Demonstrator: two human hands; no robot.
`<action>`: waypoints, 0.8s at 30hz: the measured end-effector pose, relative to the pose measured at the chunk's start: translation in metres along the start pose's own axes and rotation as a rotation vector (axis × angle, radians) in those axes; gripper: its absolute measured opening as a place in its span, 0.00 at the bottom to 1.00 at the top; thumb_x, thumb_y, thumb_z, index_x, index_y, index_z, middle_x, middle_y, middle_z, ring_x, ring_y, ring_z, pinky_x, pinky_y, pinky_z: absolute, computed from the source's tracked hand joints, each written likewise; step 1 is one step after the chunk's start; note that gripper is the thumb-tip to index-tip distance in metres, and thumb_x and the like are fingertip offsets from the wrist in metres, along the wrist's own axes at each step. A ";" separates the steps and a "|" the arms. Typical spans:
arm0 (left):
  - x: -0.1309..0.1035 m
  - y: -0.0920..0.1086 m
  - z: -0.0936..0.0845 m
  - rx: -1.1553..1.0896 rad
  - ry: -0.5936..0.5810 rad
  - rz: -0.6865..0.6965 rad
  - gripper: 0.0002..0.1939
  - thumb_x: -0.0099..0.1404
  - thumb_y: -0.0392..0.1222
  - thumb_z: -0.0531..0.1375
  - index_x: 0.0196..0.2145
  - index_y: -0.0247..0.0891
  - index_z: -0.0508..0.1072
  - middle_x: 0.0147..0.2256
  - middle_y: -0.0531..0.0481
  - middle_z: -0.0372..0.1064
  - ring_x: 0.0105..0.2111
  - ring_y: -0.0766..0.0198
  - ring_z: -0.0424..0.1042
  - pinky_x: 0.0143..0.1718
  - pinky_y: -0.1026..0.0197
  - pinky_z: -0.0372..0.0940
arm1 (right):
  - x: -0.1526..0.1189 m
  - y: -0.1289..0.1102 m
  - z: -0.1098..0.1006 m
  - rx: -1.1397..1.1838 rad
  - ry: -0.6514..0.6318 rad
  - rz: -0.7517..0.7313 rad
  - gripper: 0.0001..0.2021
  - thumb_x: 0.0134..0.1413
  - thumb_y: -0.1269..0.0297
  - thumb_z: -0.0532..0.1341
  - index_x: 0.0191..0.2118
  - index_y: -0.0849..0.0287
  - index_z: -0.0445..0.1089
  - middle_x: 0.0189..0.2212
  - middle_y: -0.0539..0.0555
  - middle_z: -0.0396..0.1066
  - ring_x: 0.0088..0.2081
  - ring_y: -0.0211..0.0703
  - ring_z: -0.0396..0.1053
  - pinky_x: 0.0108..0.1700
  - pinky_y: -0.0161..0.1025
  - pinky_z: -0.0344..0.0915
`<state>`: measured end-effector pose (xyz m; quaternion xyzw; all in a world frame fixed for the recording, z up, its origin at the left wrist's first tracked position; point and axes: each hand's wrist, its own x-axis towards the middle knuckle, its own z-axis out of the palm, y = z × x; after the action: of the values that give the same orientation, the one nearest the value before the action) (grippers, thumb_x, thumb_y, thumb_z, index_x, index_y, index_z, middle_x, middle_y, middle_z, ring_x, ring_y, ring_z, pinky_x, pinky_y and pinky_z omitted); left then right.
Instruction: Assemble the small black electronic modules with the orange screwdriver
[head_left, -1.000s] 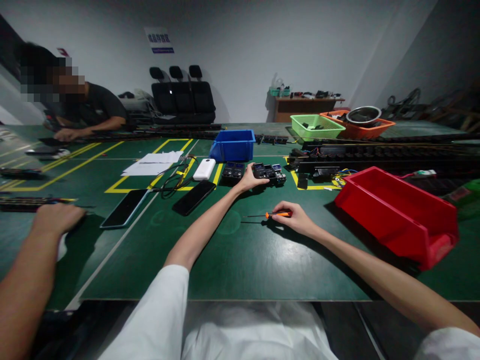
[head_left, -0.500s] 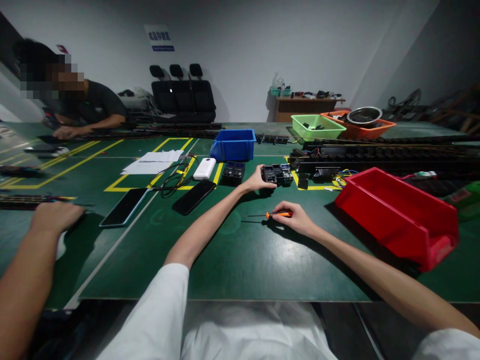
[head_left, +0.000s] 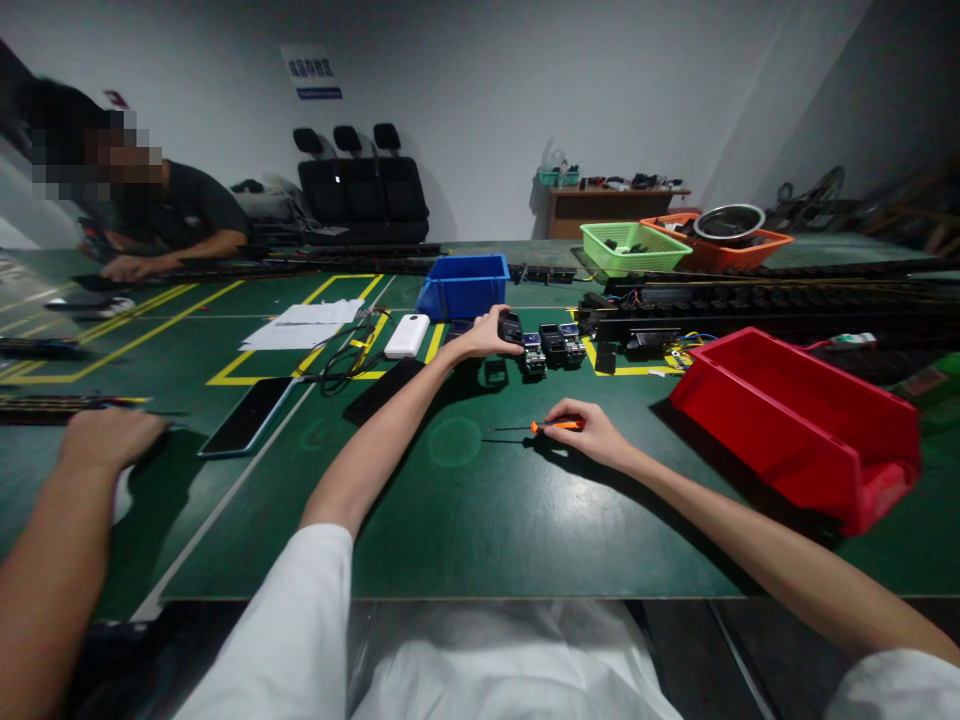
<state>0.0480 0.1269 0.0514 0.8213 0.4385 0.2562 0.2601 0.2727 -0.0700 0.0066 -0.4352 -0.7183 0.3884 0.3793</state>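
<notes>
My left hand grips a small black rectangular module, raised a little above the table, its shadow falling below. Just right of it stand more modules, black with silvery, board-like parts showing on some. Behind my left wrist, another dark module is mostly hidden. Lower down, my right hand is closed round the orange-and-black handle of a screwdriver. Its thin shaft points left, close over the green tabletop.
A red bin stands at right, a blue bin behind my left hand. Phones, a white power bank, cables and papers lie left. Long black assemblies cross the back. Another person's arm rests at left; a co-worker sits beyond.
My left hand has lifted a black module out of the row and moved it left and slightly up. The right hand with the screwdriver stays in place.
</notes>
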 end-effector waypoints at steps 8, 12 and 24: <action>0.008 -0.006 0.008 0.389 -0.121 0.099 0.56 0.40 0.62 0.68 0.62 0.35 0.54 0.60 0.34 0.58 0.61 0.41 0.57 0.65 0.36 0.39 | 0.000 0.002 0.001 0.019 0.001 0.013 0.16 0.49 0.52 0.66 0.36 0.62 0.72 0.30 0.54 0.73 0.30 0.39 0.68 0.33 0.37 0.63; 0.010 -0.010 0.010 0.376 -0.154 0.070 0.56 0.42 0.64 0.67 0.62 0.35 0.52 0.60 0.34 0.58 0.61 0.42 0.57 0.65 0.36 0.34 | -0.001 0.002 0.001 0.037 -0.003 0.023 0.16 0.49 0.53 0.66 0.36 0.62 0.71 0.30 0.53 0.73 0.29 0.38 0.68 0.32 0.36 0.63; 0.006 -0.050 -0.028 0.556 -0.253 0.006 0.68 0.36 0.63 0.69 0.68 0.37 0.42 0.68 0.35 0.39 0.67 0.38 0.39 0.65 0.38 0.38 | 0.000 0.003 0.000 0.048 0.008 0.019 0.17 0.48 0.51 0.67 0.35 0.62 0.72 0.30 0.54 0.73 0.30 0.39 0.68 0.32 0.36 0.62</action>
<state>0.0031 0.1618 0.0407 0.8877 0.4532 0.0228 0.0774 0.2740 -0.0692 0.0040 -0.4345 -0.7030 0.4074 0.3886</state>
